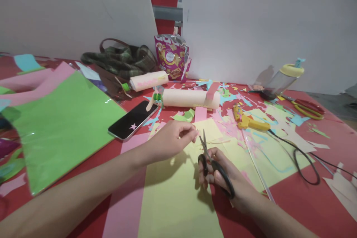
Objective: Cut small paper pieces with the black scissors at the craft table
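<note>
My right hand (220, 173) grips a pair of black-handled scissors (206, 148), its blades slightly apart and pointing away from me. Just left of the blade tips, my left hand (178, 136) pinches a tiny bit of pink paper (197, 133) between thumb and forefinger. Under both hands lies a large pale yellow sheet (178, 197), which overlaps a pink sheet (125, 189). A black phone (126, 121) with a small pink paper star (133, 126) on its screen rests left of my left hand. Beyond it is a paper-wrapped tube (186, 98) with a green cap.
Green paper (67, 126) covers the left side. A yellow glue gun (252, 122) trails a black cord at right, near red-and-yellow scissors (306, 108) and a clear bottle (284, 80). At the back stand a snack bag (170, 57) and a plaid cloth bag (122, 59). Paper scraps litter the red table.
</note>
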`<state>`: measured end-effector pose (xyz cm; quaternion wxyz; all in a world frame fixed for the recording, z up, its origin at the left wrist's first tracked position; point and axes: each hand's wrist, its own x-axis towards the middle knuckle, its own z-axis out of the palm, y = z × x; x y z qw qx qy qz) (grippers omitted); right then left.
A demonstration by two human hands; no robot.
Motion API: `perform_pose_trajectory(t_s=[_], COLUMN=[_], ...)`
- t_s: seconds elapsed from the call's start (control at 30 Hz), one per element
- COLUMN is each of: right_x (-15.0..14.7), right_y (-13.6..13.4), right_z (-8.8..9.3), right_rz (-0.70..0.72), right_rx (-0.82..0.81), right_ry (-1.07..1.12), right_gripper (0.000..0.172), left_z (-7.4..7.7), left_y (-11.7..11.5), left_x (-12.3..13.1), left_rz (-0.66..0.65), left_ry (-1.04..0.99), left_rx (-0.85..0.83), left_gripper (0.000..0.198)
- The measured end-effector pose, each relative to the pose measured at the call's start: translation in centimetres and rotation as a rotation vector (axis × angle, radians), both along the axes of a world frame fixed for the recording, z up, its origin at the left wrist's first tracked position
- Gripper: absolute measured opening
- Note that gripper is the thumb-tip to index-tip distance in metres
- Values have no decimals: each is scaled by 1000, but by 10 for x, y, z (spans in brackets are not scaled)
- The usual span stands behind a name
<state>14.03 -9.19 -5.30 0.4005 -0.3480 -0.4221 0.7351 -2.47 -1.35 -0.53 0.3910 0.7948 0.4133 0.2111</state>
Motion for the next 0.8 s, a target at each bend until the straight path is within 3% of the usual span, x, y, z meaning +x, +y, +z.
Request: perform_pose_trajectory(t_s=[0.8], right_x=[3], right_y=[0], right_z=[-8], right_rz=[28], right_rx=[53], right_ry=[80], right_gripper=[35], left_z=[-3], left_y=[-3], left_x=[4], left_rz=[-86], left_ry=[71], left_rx=[33], left_gripper=[26])
